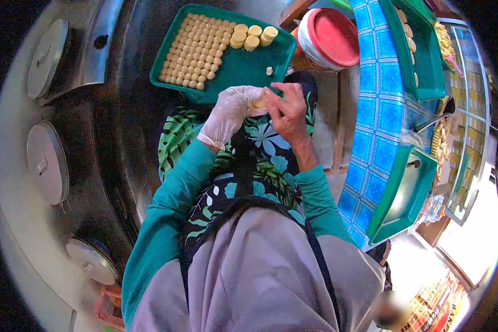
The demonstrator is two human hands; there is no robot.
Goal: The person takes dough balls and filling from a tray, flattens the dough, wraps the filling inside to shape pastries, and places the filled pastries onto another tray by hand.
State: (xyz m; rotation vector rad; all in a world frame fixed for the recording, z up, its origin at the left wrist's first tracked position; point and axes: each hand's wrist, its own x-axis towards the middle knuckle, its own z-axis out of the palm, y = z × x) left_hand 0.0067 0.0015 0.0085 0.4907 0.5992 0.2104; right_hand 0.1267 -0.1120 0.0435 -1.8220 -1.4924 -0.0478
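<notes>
A pale, dough-like piece [258, 104] is held in the curled fingers of the gloved left hand [231, 110], by the near edge of the green tray [243, 71]. The bare right hand [288, 110] is half-bent beside it; whether anything is pinched there cannot be told. The piece is probably light, soft and easily dented, best cradled underneath and steadied lightly at its rim.

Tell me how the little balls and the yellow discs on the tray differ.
The balls are smaller and rounded; the discs are wider and flat-topped. The balls are many, in close rows; the discs are few, in a loose cluster. Both sit on the same green tray.
</notes>
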